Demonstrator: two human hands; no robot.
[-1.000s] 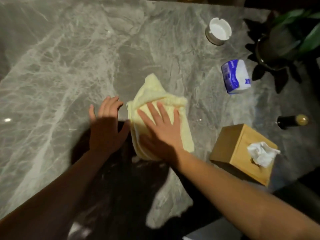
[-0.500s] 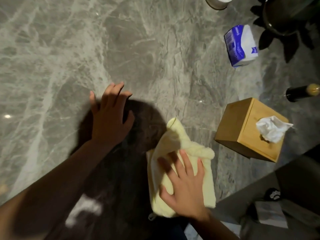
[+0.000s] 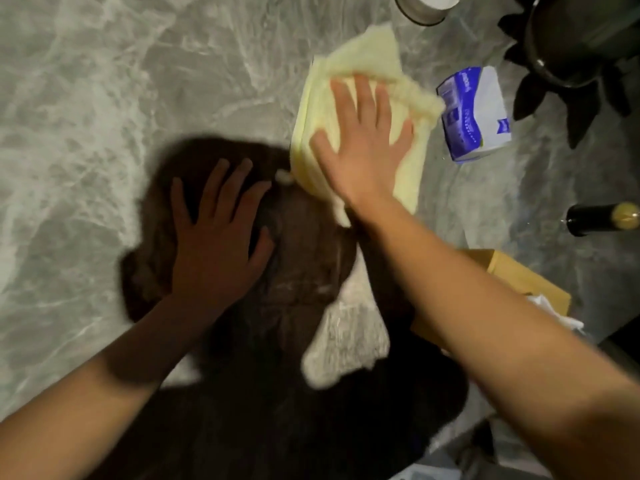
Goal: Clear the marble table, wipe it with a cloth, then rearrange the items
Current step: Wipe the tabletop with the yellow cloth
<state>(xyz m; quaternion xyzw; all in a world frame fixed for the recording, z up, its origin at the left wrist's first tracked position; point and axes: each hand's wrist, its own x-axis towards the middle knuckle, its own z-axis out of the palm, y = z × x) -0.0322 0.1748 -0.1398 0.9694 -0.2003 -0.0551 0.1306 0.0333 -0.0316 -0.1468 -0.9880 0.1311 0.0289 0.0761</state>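
A folded pale yellow cloth [image 3: 412, 157] lies on the grey marble table [image 3: 86, 133], right of centre. My right hand [image 3: 363, 147] presses flat on top of the cloth with its fingers spread. My left hand [image 3: 218, 237] rests palm down on the bare marble, just left of the cloth, fingers apart and holding nothing. The cloth's far corner sticks out beyond my right fingertips, and its right edge nearly touches a tissue pack.
A blue and white tissue pack [image 3: 474, 114] lies right of the cloth. A white ashtray [image 3: 426, 6] and a dark plant pot [image 3: 581, 39] stand at the far right. A dark bottle [image 3: 602, 220] lies at the right edge. My right forearm partly hides a wooden tissue box [image 3: 519, 275].
My right hand has pushed the cloth away from me and to the right, from the near edge up beside the tissue pack. The left hand stays flat on the marble.
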